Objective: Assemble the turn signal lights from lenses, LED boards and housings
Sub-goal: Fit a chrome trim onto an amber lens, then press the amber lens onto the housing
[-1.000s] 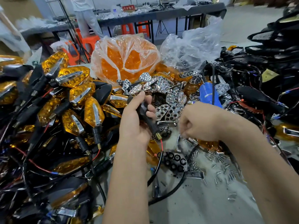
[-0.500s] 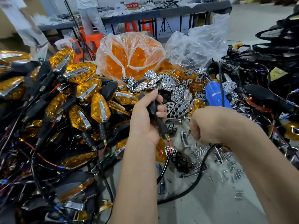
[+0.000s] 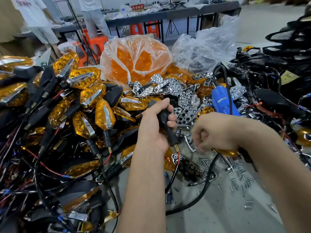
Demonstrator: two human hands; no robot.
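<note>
My left hand (image 3: 154,126) grips a black turn signal housing (image 3: 165,126) by its stem, its brass thread and red and black wires hanging below. My right hand (image 3: 212,132) is curled, its blurred fingertips low over loose silver screws (image 3: 235,172) beside the housing; whether it holds anything is hidden. Finished amber turn signals (image 3: 84,105) are heaped at the left. A bag of amber lenses (image 3: 134,59) stands behind. Chrome reflector pieces (image 3: 178,93) lie in a pile beyond my hands. Black LED boards (image 3: 190,169) lie below the housing.
A blue electric screwdriver (image 3: 222,101) lies on the pile at right, its black cable (image 3: 207,182) looping across the grey table (image 3: 218,212). Black housings with wires (image 3: 277,91) are heaped far right. A clear plastic bag (image 3: 208,47) sits behind. Two people stand at a far table.
My right hand has dropped slightly toward the screws, fingers moving. My left hand keeps its hold on the housing. The view has shifted a little.
</note>
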